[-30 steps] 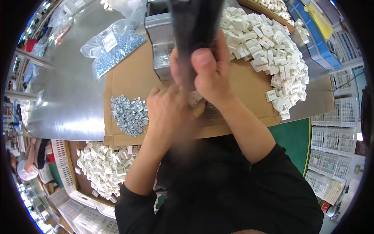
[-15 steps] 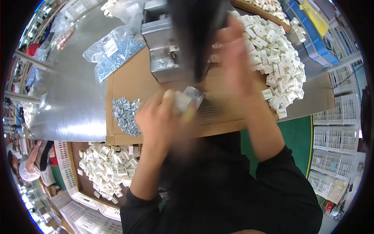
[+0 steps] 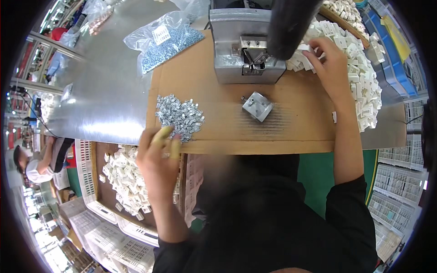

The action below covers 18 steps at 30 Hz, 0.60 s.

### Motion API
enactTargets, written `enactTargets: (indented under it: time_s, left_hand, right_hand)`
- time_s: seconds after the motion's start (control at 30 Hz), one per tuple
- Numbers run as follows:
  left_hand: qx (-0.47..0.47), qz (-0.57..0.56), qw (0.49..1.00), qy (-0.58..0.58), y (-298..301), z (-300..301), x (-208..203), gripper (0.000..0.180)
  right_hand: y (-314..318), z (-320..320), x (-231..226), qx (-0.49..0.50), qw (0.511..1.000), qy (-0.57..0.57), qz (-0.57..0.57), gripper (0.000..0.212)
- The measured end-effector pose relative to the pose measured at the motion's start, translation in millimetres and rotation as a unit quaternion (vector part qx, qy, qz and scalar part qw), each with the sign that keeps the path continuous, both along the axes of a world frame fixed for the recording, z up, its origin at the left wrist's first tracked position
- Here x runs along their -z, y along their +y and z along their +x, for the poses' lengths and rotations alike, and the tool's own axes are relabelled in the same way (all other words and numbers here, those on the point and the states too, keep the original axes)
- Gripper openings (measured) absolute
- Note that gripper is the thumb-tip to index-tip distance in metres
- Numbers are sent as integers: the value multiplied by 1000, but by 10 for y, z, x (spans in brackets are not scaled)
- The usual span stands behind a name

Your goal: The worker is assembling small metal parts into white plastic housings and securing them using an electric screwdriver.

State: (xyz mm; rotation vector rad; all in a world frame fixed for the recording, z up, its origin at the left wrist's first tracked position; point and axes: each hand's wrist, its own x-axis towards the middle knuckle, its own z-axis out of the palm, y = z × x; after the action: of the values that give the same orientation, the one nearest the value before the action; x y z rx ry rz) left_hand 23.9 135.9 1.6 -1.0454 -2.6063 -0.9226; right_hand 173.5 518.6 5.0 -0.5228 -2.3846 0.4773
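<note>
My left hand (image 3: pixel 158 159), with yellow coverings on its fingertips, reaches to the near edge of a pile of small grey metal pieces (image 3: pixel 180 114). Its finger and thumb are apart, and nothing shows between them. At the right, my right hand (image 3: pixel 331 66) has its fingertips closed on a white plastic block (image 3: pixel 304 47) at the left edge of a big heap of similar blocks (image 3: pixel 362 79). A square metal fixture (image 3: pixel 258 106) lies on the cardboard (image 3: pixel 300 123) between my hands, with neither hand touching it.
Behind the fixture stands a grey metal machine (image 3: pixel 246 27), with a dark column (image 3: pixel 293 27) rising in front. A clear bag of small metal pieces (image 3: pixel 170 45) lies left of it. A basket (image 3: pixel 85 168) of white blocks sits below the table edge. Another person (image 3: pixel 38 166) is far left.
The metal fixture has gone from my left hand onto the cardboard. My left hand has moved to the metal pieces, and my right hand has reached the white blocks. The view has shifted.
</note>
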Motion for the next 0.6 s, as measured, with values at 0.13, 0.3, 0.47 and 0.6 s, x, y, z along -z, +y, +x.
enactTargets:
  time_s: [0.13,0.3,0.47,0.6]
  left_hand:
    - [91,-25,996,7,431,-147,64,19]
    - [131,-102,986,13,598,-249,21,16]
    - [130,-154,979,-7,700,-268,-74,12]
    - [113,-75,987,-88,738,-195,6,17]
  right_hand:
    - [-418,224,-180,52,949,76,-301,25]
    - [-816,348,-86,-25,939,76,-335,22]
    - [-1053,65,-27,-68,967,11,-247,24]
    - [-1088,-46,90,-83,969,-15,-231,20]
